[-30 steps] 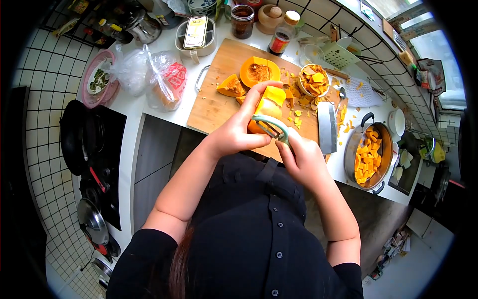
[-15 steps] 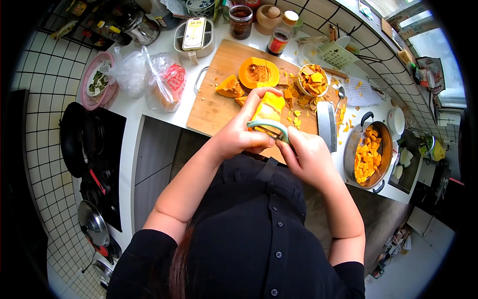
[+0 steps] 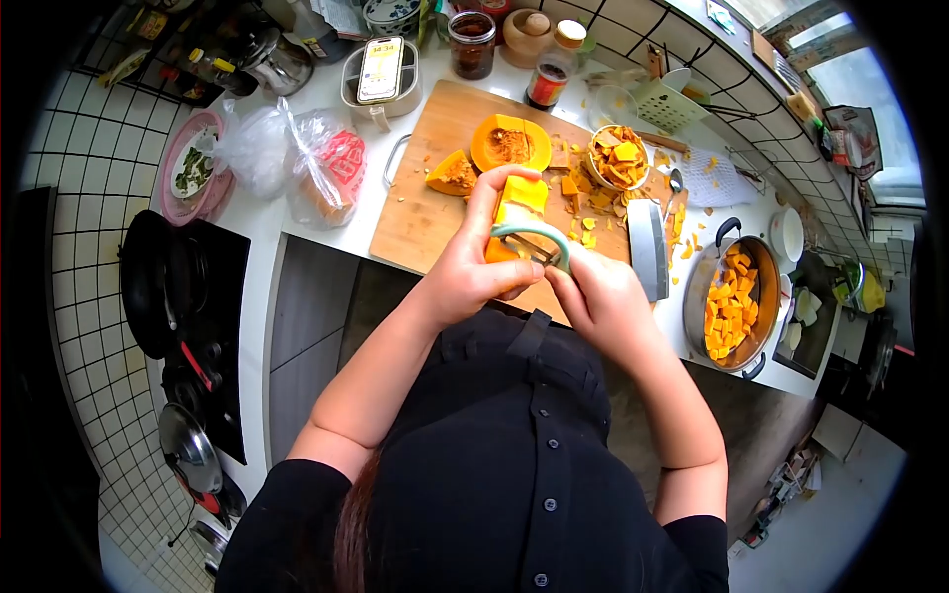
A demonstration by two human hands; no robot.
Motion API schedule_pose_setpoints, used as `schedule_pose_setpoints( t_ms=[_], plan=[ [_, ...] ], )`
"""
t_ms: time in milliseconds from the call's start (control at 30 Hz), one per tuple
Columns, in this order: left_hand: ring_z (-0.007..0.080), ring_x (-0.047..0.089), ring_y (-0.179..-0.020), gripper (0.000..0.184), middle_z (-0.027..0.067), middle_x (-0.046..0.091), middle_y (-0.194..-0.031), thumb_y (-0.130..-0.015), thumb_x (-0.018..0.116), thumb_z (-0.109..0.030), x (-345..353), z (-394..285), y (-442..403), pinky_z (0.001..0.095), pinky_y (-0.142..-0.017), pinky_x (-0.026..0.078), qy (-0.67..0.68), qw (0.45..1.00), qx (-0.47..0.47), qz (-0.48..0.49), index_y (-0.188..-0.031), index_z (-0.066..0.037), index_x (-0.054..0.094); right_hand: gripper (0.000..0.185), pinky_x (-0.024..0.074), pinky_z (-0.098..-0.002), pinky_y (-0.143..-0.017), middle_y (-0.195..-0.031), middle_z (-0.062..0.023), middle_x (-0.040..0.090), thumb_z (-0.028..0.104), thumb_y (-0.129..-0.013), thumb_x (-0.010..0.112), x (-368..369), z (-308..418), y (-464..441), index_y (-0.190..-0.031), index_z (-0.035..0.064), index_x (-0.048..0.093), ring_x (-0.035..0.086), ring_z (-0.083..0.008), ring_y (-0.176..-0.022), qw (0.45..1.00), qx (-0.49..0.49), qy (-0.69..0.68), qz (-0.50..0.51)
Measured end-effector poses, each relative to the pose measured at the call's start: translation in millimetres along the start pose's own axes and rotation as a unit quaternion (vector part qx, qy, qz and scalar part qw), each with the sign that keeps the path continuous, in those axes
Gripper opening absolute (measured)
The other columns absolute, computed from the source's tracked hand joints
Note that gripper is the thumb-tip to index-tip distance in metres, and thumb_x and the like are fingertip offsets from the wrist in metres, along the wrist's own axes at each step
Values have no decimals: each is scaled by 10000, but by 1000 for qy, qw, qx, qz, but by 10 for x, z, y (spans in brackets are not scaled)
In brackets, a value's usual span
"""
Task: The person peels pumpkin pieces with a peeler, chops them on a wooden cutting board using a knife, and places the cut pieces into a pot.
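Pumpkin piece (image 3: 521, 203), yellow on its upward face, was held in the air over the near edge of the cutting board (image 3: 432, 128). The left hand (image 3: 473, 259) was curled part-way open around it, index finger reaching along the left side to the far end, thumb lying across the near end. The right hand (image 3: 601, 295) was closed on the handle of a green peeler (image 3: 542, 229), whose curved head arched over the lower part of the piece; whether its blade touched, I could not tell.

A pumpkin half (image 3: 509, 145) showed its seedy hollow toward the board's far edge, with a wedge (image 3: 452, 174) just beside it, nearer the board's left edge. Toward the far right corner stood a bowl (image 3: 635, 186) heaped with peelings (image 3: 620, 156), loose scraps scattered around it. A cleaver (image 3: 647, 252) lay along the board's right edge.

On the right part of the worktop (image 3: 368, 212), near the front edge, a two-handled pot (image 3: 695, 296) held pumpkin chunks (image 3: 730, 306). Beyond the board's far left corner, a phone (image 3: 381, 69) rested on a metal container (image 3: 407, 99).
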State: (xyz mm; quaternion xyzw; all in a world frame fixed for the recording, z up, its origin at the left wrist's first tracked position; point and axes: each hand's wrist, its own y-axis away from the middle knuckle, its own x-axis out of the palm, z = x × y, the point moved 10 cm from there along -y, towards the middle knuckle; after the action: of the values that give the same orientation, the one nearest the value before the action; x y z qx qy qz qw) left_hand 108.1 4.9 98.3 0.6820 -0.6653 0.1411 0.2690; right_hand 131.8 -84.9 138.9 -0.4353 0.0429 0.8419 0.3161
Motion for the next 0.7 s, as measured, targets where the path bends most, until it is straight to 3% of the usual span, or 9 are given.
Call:
schedule_pose_setpoints(
  t_ms=[100, 233, 467, 600, 700],
  plan=[
    [84, 408, -502, 733, 52, 477, -783, -744, 569, 79, -26, 21, -13, 215, -438, 337, -26, 1000, 16, 2, -1345, -195, 253, 194, 459, -400, -527, -650, -133, 536, 175, -856, 626, 61, -39, 31, -830, 31, 498, 579, -318, -598, 1000, 9, -5, -3],
    [70, 419, -551, 723, 42, 469, -871, -757, 547, 102, 28, 85, 49, 212, -462, 351, 22, 998, -40, 40, -1341, -201, 247, 217, 451, -396, -520, -655, -125, 529, 194, -848, 637, -77, 38, -15, -807, 43, 485, 565, -316, -590, 995, -47, 83, -12],
    [96, 429, -514, 732, 81, 489, -897, -734, 544, 83, -21, -18, 1, 214, -446, 354, -41, 998, 27, -33, -1353, -171, 247, 208, 447, -412, -537, -669, -150, 533, 185, -869, 617, 54, -120, 17, -819, 35, 482, 566, -333, -605, 997, 38, -59, 8],
    [91, 431, -521, 731, 84, 494, -911, -733, 533, 83, 5, 113, 39, 210, -447, 353, 7, 999, -40, 9, -1356, -169, 245, 228, 448, -412, -534, -661, -142, 535, 207, -865, 627, -31, -79, -34, -810, 41, 481, 568, -327, -602, 997, -50, 61, 14],
    [83, 431, -536, 722, 78, 488, -935, -734, 529, 87, 9, 101, 37, 206, -456, 356, 18, 999, -36, 1, -1348, -174, 251, 234, 449, -412, -531, -661, -138, 537, 212, -866, 626, 14, -140, -25, -805, 42, 478, 567, -322, -602, 999, -32, 27, 27]
  ],
)
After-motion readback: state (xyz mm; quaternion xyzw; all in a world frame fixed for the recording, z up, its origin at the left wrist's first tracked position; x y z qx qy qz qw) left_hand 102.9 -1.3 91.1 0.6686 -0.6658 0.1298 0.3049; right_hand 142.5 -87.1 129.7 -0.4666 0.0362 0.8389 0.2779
